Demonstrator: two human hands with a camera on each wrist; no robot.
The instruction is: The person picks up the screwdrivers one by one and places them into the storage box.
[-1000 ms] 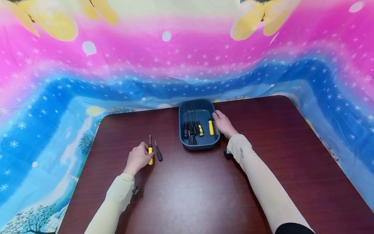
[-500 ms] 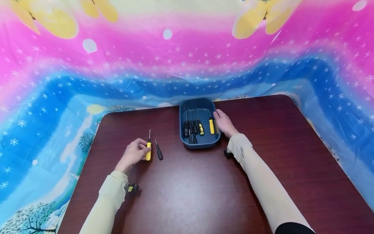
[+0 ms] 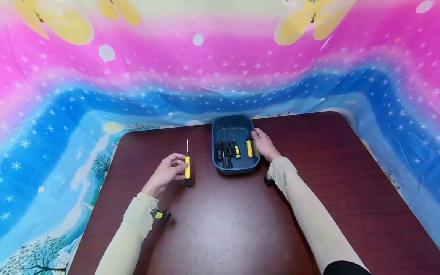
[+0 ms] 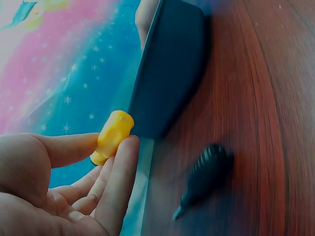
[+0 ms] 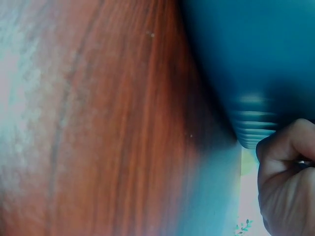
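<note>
Between thumb and fingers, my left hand pinches a screwdriver with a yellow handle, its shaft pointing away from me. It is held above the table, and the left wrist view shows the handle's yellow end. Below it on the wood lies a small black screwdriver, mostly covered in the head view. My right hand grips the right rim of a dark blue bin; its curled fingers show against the bin's wall in the right wrist view. Part of the fingers is out of sight.
Inside the bin lie several black-handled screwdrivers, one black and yellow screwdriver and one yellow-handled screwdriver. The bin stands near the back edge of the dark wooden table. A patterned cloth hangs behind and beside it.
My left hand has lifted the yellow-handled screwdriver and carried it right, over the black one, nearer the bin. The right hand has stayed on the bin's rim.
</note>
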